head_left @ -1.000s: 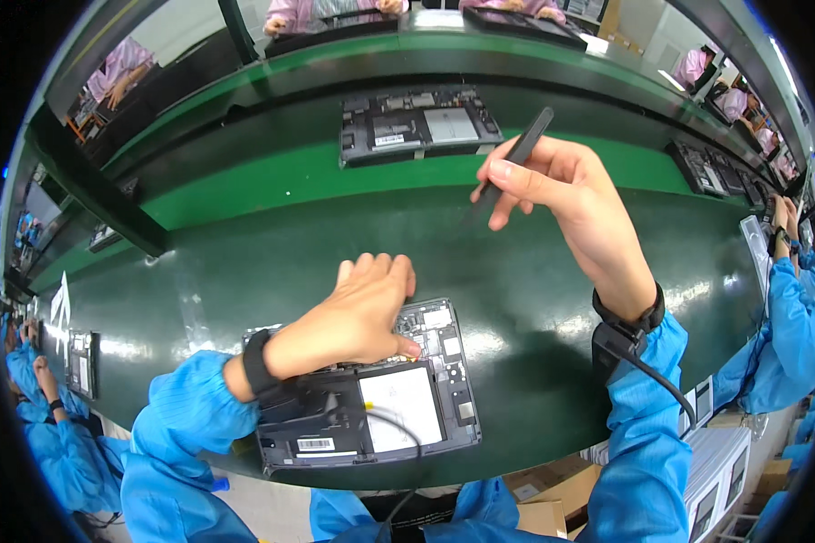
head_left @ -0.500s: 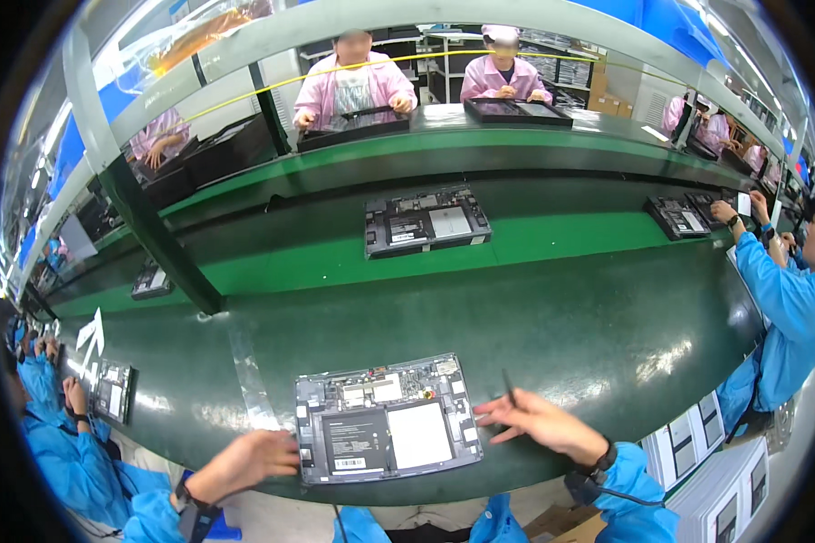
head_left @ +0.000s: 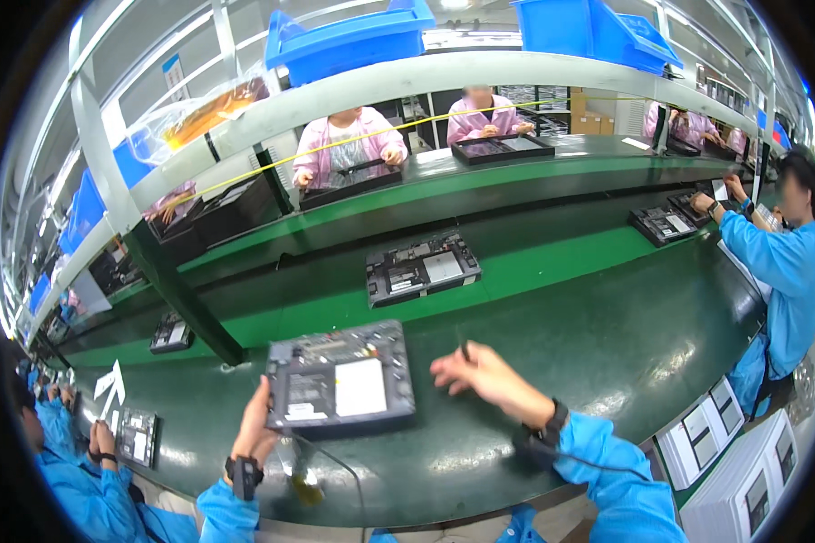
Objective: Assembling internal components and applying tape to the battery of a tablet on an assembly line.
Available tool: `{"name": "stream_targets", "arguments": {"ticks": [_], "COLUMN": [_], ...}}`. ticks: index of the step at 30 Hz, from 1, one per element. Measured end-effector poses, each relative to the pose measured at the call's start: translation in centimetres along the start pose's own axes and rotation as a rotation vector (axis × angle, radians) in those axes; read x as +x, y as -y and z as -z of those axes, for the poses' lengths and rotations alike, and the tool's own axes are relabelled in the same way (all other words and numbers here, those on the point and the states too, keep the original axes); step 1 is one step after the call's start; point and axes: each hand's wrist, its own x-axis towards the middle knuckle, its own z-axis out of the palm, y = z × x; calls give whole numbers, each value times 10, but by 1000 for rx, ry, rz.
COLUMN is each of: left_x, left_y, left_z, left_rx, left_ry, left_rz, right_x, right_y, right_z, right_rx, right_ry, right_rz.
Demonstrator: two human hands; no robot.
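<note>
An opened flat electronic device (head_left: 310,391), dark with a black battery, a white panel and circuit boards along its far edge, is raised above the green bench, its near edge showing. My left hand (head_left: 255,427) grips it at the near left corner, thumb along the side. Apart from its right edge is my right hand (head_left: 496,382), fingers curled with a slim dark tool (head_left: 465,351) pinched in them. The tool's kind is too small and blurred to tell.
Another opened device (head_left: 423,271) lies on the bright green strip ahead, with more (head_left: 663,226) at the right. A dark post (head_left: 181,294) rises at the left. White trays (head_left: 743,471) are stacked at the lower right. Co-workers sit on both sides and opposite.
My left hand has taken hold of the device and lifted it off the bench, forward and to the left. My right hand has moved up and left with the tool. The view has shifted.
</note>
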Motion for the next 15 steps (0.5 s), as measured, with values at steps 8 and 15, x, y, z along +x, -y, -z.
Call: {"name": "stream_targets", "arguments": {"ticks": [8, 15], "left_x": [191, 271], "left_y": [-63, -110], "left_z": [55, 114], "left_rx": [-79, 329], "left_ry": [16, -85], "left_rz": [-99, -27], "right_x": [105, 130], "right_y": [-13, -10], "right_z": [150, 151], "right_rx": [-3, 3], "right_ry": [-602, -542], "right_rz": [118, 87]}}
